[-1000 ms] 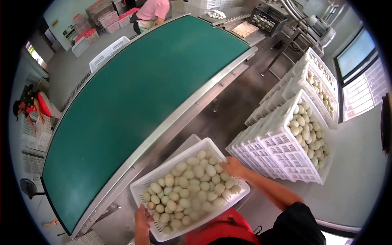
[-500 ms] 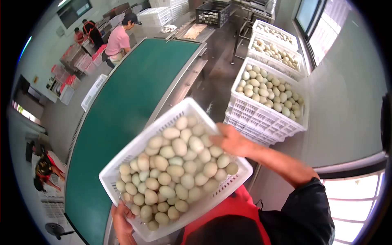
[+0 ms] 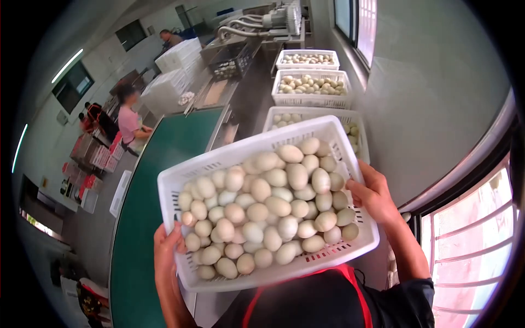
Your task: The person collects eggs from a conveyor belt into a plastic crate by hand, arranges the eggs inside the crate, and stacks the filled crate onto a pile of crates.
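Observation:
A white plastic crate full of pale green and cream eggs is held up in front of my body, tilted a little. My left hand is closed on its left end wall, thumb over the rim. On the opposite end, my right hand grips the right wall, fingertips hooked at the rim. Behind the raised crate stands another egg-filled crate, partly hidden by it.
A green conveyor belt runs along my left. More egg crates line the wall and window at the back right. A person in a pink shirt stands across the belt. A black crate sits beyond its far end.
My right hand has shifted from the crate's far side to its right end. The crate has moved up and right and turned more level. My view has swung toward the crates by the wall.

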`<state>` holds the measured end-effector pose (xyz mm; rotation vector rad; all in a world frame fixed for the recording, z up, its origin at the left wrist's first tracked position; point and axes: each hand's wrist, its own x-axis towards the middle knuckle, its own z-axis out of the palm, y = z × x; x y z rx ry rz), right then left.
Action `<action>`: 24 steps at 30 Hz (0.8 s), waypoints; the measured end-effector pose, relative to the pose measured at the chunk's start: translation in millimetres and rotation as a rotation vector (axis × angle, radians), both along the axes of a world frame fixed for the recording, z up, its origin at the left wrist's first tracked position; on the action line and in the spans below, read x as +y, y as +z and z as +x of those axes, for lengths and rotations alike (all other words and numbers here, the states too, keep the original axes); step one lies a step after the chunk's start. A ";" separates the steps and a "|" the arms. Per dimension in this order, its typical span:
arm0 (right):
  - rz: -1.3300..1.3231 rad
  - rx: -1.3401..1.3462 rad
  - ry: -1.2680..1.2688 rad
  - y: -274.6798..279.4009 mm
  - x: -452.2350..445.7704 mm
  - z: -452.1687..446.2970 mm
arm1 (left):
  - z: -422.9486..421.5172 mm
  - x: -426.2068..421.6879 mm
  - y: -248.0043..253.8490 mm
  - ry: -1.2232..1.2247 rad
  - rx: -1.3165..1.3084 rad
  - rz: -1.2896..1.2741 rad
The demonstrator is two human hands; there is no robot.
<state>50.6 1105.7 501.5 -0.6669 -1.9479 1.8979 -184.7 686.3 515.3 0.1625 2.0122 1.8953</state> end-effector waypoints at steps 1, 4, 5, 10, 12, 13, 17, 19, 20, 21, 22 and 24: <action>0.016 0.044 -0.096 7.9 -9.6 14.0 | -1.0 9.5 5.2 -0.053 -0.005 0.014; 0.012 0.065 -0.226 19.6 -25.3 56.7 | -12.7 30.5 7.3 -0.218 -0.001 0.059; 0.017 0.066 -0.293 26.8 -29.8 64.5 | -15.6 42.7 10.5 -0.256 -0.001 0.067; -0.019 0.070 -0.466 52.2 -58.7 95.6 | -31.5 65.2 18.1 -0.435 0.009 0.090; -0.035 0.083 -0.507 56.3 -65.6 97.4 | -37.3 70.0 21.5 -0.469 0.034 0.056; -0.006 0.057 -0.536 51.7 -64.1 99.4 | -35.3 72.1 26.9 -0.487 0.032 0.055; 0.022 0.016 -0.518 50.6 -49.6 96.3 | -42.9 72.8 18.5 -0.437 -0.039 0.050; 0.067 -0.054 -0.506 52.8 -45.8 96.9 | -38.6 66.7 18.9 -0.365 -0.092 0.054; 0.055 -0.024 -0.504 55.8 -42.7 92.6 | -38.8 65.8 18.5 -0.355 -0.106 0.090; 0.041 0.001 -0.504 58.4 -43.2 89.8 | -38.6 63.5 18.0 -0.348 -0.124 0.125; 0.027 0.027 -0.505 61.0 -44.4 86.9 | -38.9 61.9 17.0 -0.343 -0.141 0.160; 0.023 0.042 -0.511 61.3 -44.9 78.3 | -44.4 62.4 8.1 -0.368 -0.182 0.219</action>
